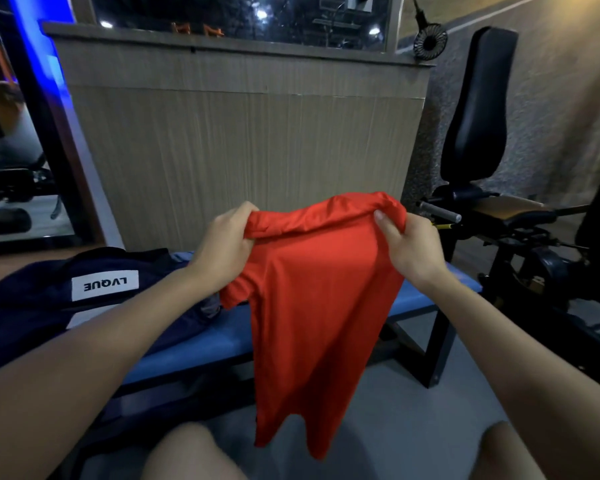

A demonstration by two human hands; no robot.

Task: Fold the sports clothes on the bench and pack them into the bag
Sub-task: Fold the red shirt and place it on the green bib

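I hold the red shirt [312,299] up in the air in front of me, above the near edge of the blue bench [201,344], and it hangs down from my two hands toward my knees, its lower hem loose and uneven over the grey floor [402,420]. My left hand [222,244] grips the top left corner of the shirt, fingers curled over bunched cloth, with a short sleeve drooping just below it. My right hand [413,244] pinches the top right corner, thumb on the near side of the fabric and the other fingers tucked behind it. The upper edge of the shirt sags a little between my hands and is rolled into a fold. On the bench to the left lies the dark navy bag [49,306], with a white label [104,285] that reads LVQUE upside down from where I sit; my left forearm crosses over its right end. A bit of grey cloth [210,306] shows just beside the shirt's sleeve, at the bag's right edge, though I cannot tell what it is. The bench stands on a black frame [437,351] at the right. Beyond the bench rises a wood-panelled wall [243,147], with a dark window above it. Far right stands a black exercise machine [478,109] with a padded backrest, and a small black fan [429,43] hangs above it
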